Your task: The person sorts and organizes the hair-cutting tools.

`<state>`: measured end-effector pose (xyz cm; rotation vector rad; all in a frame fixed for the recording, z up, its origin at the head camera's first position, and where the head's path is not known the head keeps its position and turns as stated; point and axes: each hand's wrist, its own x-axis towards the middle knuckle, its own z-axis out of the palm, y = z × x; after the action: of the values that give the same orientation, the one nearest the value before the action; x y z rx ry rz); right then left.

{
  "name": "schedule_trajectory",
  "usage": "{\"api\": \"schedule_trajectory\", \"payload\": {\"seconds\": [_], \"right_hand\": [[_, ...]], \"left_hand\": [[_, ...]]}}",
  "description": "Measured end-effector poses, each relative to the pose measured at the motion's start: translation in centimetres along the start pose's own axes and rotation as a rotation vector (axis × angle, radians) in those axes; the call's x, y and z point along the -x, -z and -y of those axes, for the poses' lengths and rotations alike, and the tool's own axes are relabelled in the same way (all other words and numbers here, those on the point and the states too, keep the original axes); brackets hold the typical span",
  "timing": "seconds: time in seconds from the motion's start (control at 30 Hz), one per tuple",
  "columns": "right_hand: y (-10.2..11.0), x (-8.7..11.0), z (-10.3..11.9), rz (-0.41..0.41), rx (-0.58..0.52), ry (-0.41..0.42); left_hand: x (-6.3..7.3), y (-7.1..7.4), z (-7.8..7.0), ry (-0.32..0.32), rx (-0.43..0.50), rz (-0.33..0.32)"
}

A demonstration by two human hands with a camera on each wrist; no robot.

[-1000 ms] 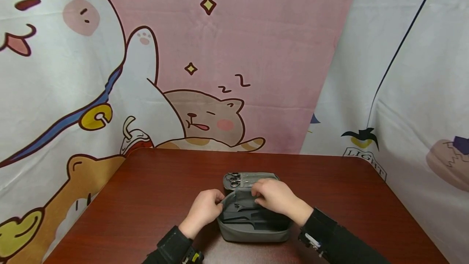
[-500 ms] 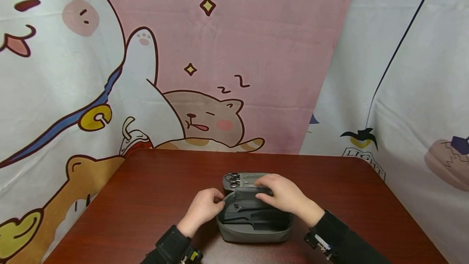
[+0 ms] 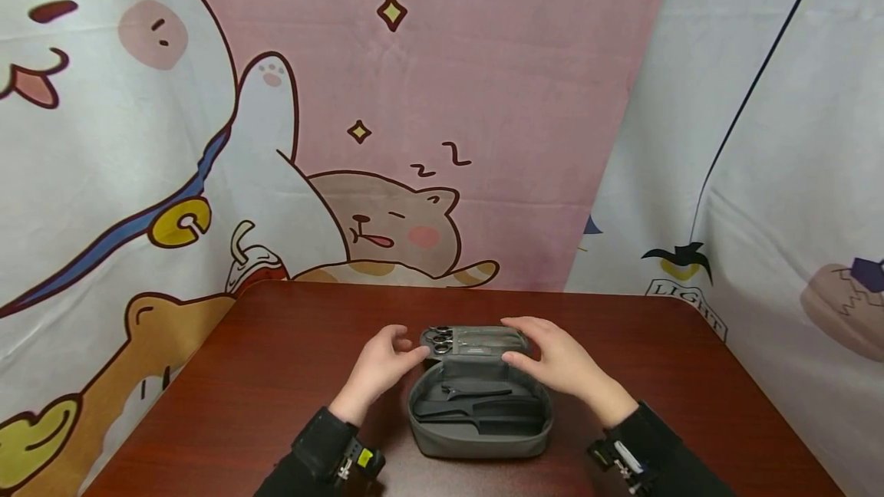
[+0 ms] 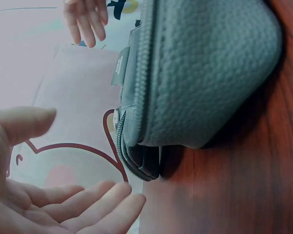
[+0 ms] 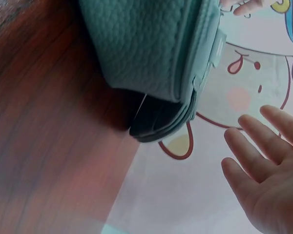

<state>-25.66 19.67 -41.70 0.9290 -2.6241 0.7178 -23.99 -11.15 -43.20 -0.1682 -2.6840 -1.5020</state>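
"One grey case point(image 3: 476, 445), standing on the brown table point(image 3: 242, 420) in front of you. Its lid point(image 3: 479, 342) is folded back beyond the far rim. Your hands?"

"Both loose, neither gripping. Your left hand point(image 3: 376, 370) hangs near the lid's left end, thumb held well away from the fingers; the left wrist view shows a gap between thumb and case. Your right hand point(image 3: 562, 363) is up at the lid's right end, fingers spread. The right wrist view puts them apart from the case."

"Contents, as you'd see them?"

"Flat dark tools point(image 3: 511, 409) lying crosswise in the bottom, too dim to name. One thin dark tool point(image 3: 483, 393) just behind them. Scissors point(image 3: 442, 338) at the lid's left end, metal finger rings showing."

"Outside of it: pebbled wall, zip point(image 4: 143, 73) along the rim, small tab point(image 4: 119, 68) with white marks sticking out past that. Your sleeves point(image 3: 663, 459) are dark."

"Beyond the table, printed cloth point(image 3: 497, 98), pink in the middle, a dozing cartoon cat point(image 3: 407, 228) drawn low on it."
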Motion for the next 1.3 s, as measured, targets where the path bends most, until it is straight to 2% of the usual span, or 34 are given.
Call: {"api": "schedule_trajectory", "payload": {"seconds": [0.1, 0.27, 0.57, 0.8, 1.0, 1.3], "right_hand": [[0.1, 0.2, -0.6, -0.019, -0.018, -0.022], [0.1, 0.5, -1.7, -0.035, -0.079, -0.089], [-0.2, 0.9, -3.6, 0.027, -0.272, -0.274], [-0.7, 0.8, -4.6, 0.063, -0.357, -0.386], [-1.6, 0.7, -5.2, 0.077, -0.392, -0.486], [-3.1, 0.4, -5.7, 0.074, -0.615, -0.582]], "left_hand": [[-0.3, 0.0, 0.0, 0.041, 0.086, -0.005], [-0.8, 0.0, 0.0, 0.115, 0.237, 0.030], [-1.8, -0.4, 0.4, 0.223, 0.375, 0.086], [-2.4, -1.0, 1.0, 0.286, 0.465, 0.126], [-3.0, -1.3, 1.7, 0.324, 0.490, 0.160], [-4.0, -1.6, 2.7, 0.358, 0.547, 0.193]]}}
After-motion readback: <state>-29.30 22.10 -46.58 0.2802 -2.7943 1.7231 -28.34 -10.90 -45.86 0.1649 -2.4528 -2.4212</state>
